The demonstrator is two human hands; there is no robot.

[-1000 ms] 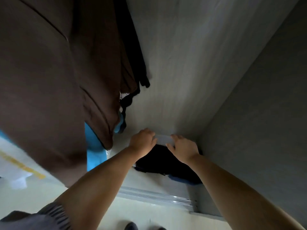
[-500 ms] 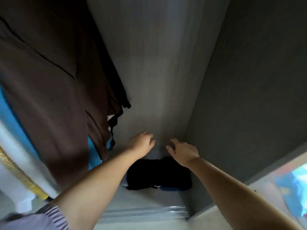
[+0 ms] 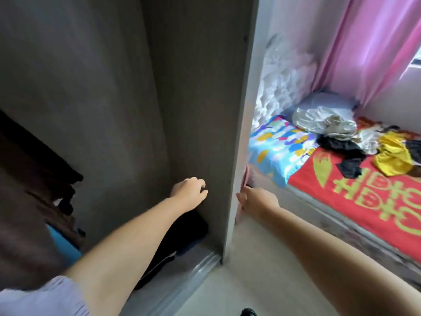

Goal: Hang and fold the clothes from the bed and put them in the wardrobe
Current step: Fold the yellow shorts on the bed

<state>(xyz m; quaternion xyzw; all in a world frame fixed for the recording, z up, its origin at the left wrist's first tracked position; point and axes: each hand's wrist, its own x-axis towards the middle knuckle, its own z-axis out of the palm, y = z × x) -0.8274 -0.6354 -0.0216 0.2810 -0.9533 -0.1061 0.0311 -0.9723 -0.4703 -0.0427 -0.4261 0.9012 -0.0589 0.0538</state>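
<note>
Head view: my wardrobe (image 3: 127, 92) fills the left, its grey side panel dividing it from the bed (image 3: 355, 192) under a pink curtain (image 3: 364, 42). Loose clothes (image 3: 355, 142) lie heaped on the red bedspread; folded black ones (image 3: 182, 233) sit on the wardrobe floor. My left hand (image 3: 189, 190) hangs above them, fingers loosely curled, holding nothing. My right hand (image 3: 257, 201) is beside the panel's edge, its fingers hidden; I cannot tell their state.

Two hands (image 3: 190, 190) (image 3: 257, 201), one wardrobe (image 3: 200, 110), one bed (image 3: 364, 192), one clothes heap (image 3: 355, 144), one pink curtain (image 3: 360, 49), one pillow (image 3: 278, 147)
</note>
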